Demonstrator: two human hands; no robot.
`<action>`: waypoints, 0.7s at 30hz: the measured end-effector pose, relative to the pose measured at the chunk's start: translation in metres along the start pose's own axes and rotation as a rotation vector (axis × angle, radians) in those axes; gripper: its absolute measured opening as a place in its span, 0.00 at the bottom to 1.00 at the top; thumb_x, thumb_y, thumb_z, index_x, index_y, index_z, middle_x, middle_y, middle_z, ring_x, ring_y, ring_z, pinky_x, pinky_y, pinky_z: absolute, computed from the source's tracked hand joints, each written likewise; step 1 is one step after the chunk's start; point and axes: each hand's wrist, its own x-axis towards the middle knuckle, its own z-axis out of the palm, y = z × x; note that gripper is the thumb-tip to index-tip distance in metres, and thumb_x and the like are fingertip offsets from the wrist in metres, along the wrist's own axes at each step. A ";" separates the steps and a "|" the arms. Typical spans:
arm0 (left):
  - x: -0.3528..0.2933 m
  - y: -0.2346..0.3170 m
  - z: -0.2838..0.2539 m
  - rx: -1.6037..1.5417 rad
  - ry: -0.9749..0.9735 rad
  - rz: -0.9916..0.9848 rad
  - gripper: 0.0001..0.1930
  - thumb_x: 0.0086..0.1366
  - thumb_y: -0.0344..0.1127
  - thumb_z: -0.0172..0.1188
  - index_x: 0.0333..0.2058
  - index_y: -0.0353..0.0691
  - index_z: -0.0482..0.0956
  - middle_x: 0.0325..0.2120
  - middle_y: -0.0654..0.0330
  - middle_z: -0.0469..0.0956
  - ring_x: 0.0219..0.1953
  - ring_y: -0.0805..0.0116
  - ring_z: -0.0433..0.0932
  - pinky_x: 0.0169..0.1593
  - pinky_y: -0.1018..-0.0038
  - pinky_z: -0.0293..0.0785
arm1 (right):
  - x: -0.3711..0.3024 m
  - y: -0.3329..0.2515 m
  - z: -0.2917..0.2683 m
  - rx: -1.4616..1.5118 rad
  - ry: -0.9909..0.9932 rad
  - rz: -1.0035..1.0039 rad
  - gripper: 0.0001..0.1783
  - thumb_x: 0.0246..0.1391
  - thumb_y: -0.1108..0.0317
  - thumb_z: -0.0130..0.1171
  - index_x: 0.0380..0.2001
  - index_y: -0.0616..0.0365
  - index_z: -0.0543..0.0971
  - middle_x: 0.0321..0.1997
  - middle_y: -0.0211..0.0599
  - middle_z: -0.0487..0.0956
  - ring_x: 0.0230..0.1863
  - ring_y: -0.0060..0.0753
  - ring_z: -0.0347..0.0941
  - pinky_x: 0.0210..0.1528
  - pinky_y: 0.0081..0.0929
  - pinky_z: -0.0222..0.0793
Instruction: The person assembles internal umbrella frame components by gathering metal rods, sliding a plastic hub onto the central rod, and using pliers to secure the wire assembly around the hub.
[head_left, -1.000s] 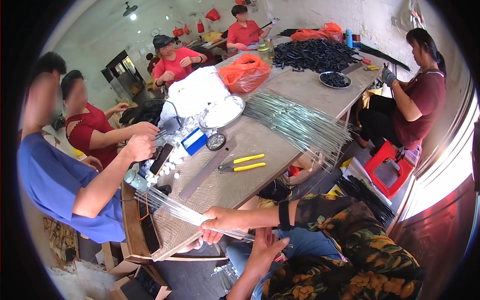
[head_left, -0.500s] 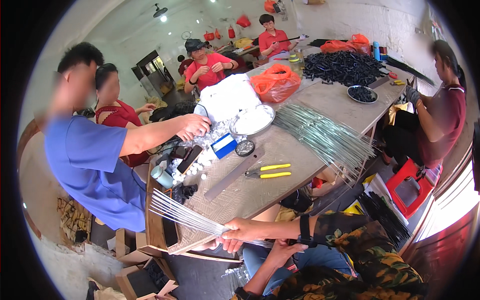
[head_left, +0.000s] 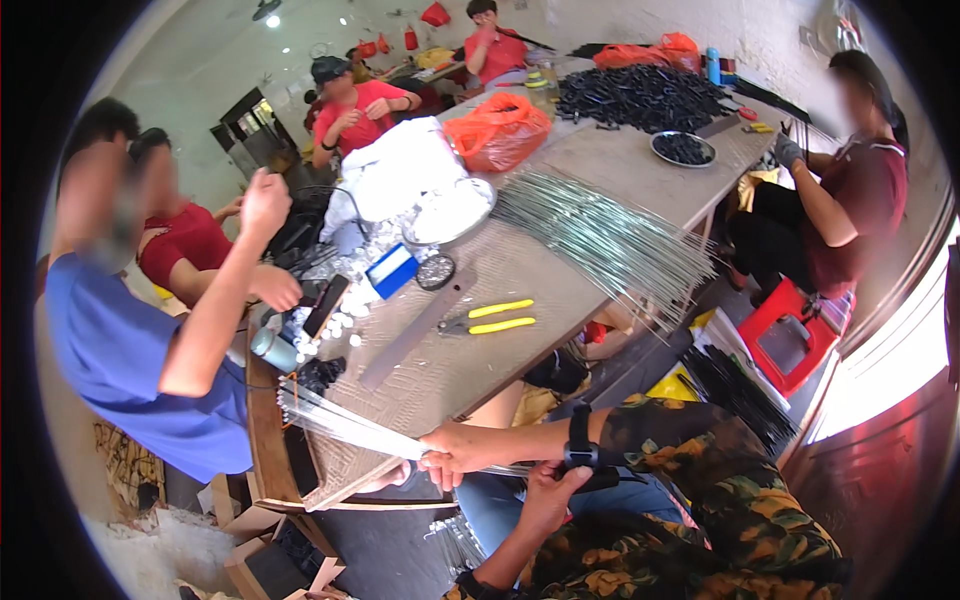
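Observation:
A fan-shaped bundle of thin silvery metal rods [head_left: 345, 425] slants over the near left corner of the table. My right hand [head_left: 450, 452] comes in from the right, a black band on its wrist, and is closed around the bundle. Below and to the right, my left hand [head_left: 550, 497] is closed near the rods' rear end, thumb against fingers. A dark piece shows beside its thumb, but I cannot make out what it grips. More loose rods [head_left: 455, 545] lie low beside my leg.
On the table [head_left: 430, 365] lie yellow-handled pliers [head_left: 490, 318], a flat metal bar [head_left: 415, 335], a blue box [head_left: 391, 270], a pile of greenish rods [head_left: 605, 235] and a heap of black parts [head_left: 640, 100]. A person in blue [head_left: 130, 350] stands at left. A red stool [head_left: 790, 340] stands right.
The whole view has shifted, so the table sits further left and higher. The person in blue has raised one fist from the tabletop. Both my hands keep their closed grip around the same places.

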 end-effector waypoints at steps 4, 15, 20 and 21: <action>-0.004 0.000 -0.003 0.020 0.094 -0.255 0.14 0.54 0.40 0.60 0.37 0.39 0.74 0.30 0.65 0.77 0.27 0.83 0.72 0.25 0.85 0.65 | -0.003 0.024 0.005 0.009 -0.048 0.018 0.13 0.56 0.65 0.43 0.35 0.64 0.71 0.24 0.41 0.77 0.23 0.34 0.76 0.23 0.28 0.74; -0.010 0.034 0.023 -0.105 0.067 -0.383 0.15 0.56 0.41 0.60 0.38 0.39 0.73 0.34 0.64 0.76 0.29 0.80 0.75 0.28 0.84 0.69 | 0.011 0.065 0.011 -0.202 -0.285 -0.197 0.10 0.53 0.66 0.46 0.31 0.62 0.73 0.22 0.35 0.77 0.21 0.26 0.75 0.19 0.23 0.70; -0.005 0.030 0.027 -0.090 0.080 -0.500 0.17 0.58 0.43 0.56 0.40 0.36 0.71 0.35 0.63 0.74 0.36 0.73 0.75 0.37 0.77 0.71 | 0.035 0.139 -0.005 0.209 -0.441 -0.194 0.11 0.53 0.65 0.47 0.30 0.62 0.73 0.23 0.35 0.77 0.23 0.25 0.75 0.21 0.23 0.70; -0.004 0.028 0.028 -0.092 0.089 -0.504 0.17 0.58 0.43 0.56 0.40 0.36 0.71 0.35 0.63 0.74 0.36 0.73 0.75 0.37 0.77 0.71 | 0.035 0.146 -0.006 0.241 -0.462 -0.187 0.11 0.53 0.65 0.47 0.29 0.62 0.73 0.24 0.35 0.77 0.23 0.24 0.75 0.21 0.22 0.70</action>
